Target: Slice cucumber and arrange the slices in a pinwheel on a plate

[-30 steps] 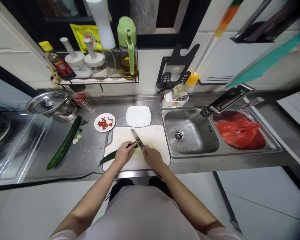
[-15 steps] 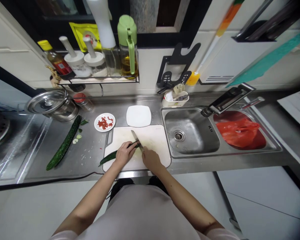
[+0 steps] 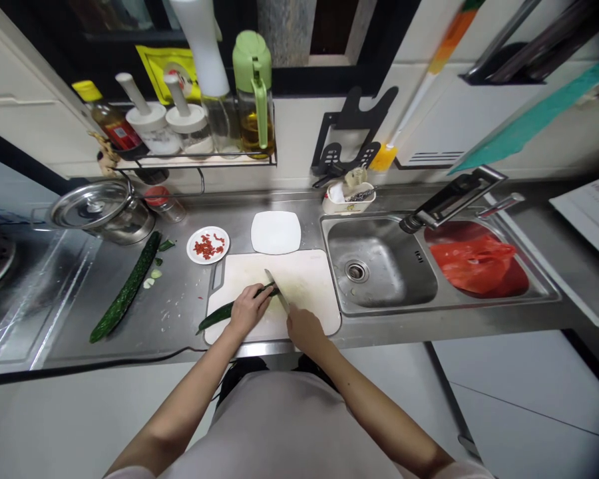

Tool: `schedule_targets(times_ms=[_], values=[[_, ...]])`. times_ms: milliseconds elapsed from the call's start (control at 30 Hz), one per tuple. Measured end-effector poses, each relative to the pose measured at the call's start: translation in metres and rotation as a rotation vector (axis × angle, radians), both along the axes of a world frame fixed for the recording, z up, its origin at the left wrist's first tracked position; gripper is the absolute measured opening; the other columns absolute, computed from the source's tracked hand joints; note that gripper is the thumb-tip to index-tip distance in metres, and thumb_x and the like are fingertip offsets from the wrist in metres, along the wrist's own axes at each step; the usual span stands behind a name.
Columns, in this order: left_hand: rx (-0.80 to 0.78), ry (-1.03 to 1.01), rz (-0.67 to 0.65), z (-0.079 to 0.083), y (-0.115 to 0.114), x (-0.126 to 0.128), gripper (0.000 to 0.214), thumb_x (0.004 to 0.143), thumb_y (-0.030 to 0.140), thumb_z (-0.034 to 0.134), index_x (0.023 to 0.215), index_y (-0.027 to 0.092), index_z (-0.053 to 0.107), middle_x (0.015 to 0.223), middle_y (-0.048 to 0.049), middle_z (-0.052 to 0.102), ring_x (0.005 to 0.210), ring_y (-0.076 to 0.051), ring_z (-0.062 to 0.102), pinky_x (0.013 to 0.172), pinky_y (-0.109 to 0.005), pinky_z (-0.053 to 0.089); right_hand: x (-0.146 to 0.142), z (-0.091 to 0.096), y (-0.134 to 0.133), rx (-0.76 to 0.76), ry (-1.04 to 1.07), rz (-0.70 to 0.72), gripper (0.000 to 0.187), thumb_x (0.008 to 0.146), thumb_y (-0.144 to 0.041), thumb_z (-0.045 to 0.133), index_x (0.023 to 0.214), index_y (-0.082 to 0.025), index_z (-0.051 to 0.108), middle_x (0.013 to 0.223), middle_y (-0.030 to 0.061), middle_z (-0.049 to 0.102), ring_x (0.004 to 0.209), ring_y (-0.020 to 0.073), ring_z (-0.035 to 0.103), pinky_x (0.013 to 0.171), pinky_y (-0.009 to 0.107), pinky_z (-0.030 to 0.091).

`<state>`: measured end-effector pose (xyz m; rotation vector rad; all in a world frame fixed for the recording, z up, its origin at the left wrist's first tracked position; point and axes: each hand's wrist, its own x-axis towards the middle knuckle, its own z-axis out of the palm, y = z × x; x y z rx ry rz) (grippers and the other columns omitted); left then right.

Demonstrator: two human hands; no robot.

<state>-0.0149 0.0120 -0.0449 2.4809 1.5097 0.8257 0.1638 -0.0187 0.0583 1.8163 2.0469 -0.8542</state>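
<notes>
A dark green cucumber (image 3: 216,315) lies slantwise on the white cutting board (image 3: 312,319), its left tip reaching past the board's edge. My left hand (image 3: 250,308) is closed over it near its right end, fingers pressing it down. In my right hand (image 3: 304,328) is the handle of a kitchen knife (image 3: 278,291), gripped in a fist. The blade points up and to the left, across the cucumber's right end just beyond my left fingertips. Whether the edge is in the cucumber or beside it, I cannot tell.
Behind the board stand an empty white plate (image 3: 276,232) and a small plate of chopped red pieces (image 3: 208,245). Another cucumber (image 3: 124,289) and some trimmings (image 3: 152,278) lie to the left, near a lidded pot (image 3: 102,211). On the right is the sink (image 3: 384,266).
My right hand has drawn back slightly toward me and to the right with the knife. My left hand stays in place on the cucumber.
</notes>
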Motion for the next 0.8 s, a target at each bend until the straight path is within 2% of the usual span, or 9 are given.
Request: schedule_targets(times_ms=[167, 333, 500, 800], values=[[-0.016, -0.001, 0.001, -0.001, 0.0, 0.0, 0.032, 0.091, 0.029, 0.053, 0.122, 0.026, 0.062, 0.109, -0.0081, 0.062, 0.1, -0.02, 0.058, 0.084, -0.033, 0.052, 0.007, 0.005, -0.01, -0.044, -0.001, -0.002, 0.039, 0.095, -0.016, 0.031, 0.129, -0.008, 0.049, 0.104, 0.0193, 0.067, 0.099, 0.0264, 0.065, 0.079, 0.034, 0.047], [-0.028, 0.006, 0.0, -0.001, 0.001, -0.001, 0.032, 0.092, 0.029, 0.052, 0.123, 0.026, 0.062, 0.109, -0.008, 0.062, 0.099, -0.02, 0.058, 0.084, -0.034, 0.052, 0.007, 0.005, -0.009, -0.045, 0.013, -0.002, 0.039, 0.094, -0.016, 0.033, 0.127, -0.009, 0.05, 0.105, 0.0198, 0.067, 0.1, 0.0267, 0.064, 0.081, 0.035, 0.047], [-0.041, -0.004, -0.008, -0.001, 0.002, -0.001, 0.034, 0.092, 0.03, 0.052, 0.125, 0.026, 0.06, 0.109, -0.0087, 0.062, 0.1, -0.021, 0.058, 0.084, -0.035, 0.052, 0.003, -0.001, -0.005, -0.022, -0.007, 0.004, 0.039, 0.095, -0.017, 0.034, 0.13, -0.01, 0.049, 0.104, 0.0189, 0.067, 0.101, 0.0264, 0.065, 0.081, 0.034, 0.048], [-0.029, 0.002, -0.012, -0.002, 0.001, -0.001, 0.034, 0.092, 0.03, 0.052, 0.125, 0.026, 0.06, 0.109, -0.0083, 0.062, 0.101, -0.021, 0.058, 0.087, -0.034, 0.051, -0.007, -0.017, 0.005, 0.067, 0.041, -0.013, 0.036, 0.095, -0.016, 0.031, 0.123, -0.009, 0.053, 0.104, 0.0191, 0.067, 0.1, 0.0245, 0.065, 0.083, 0.034, 0.049]])
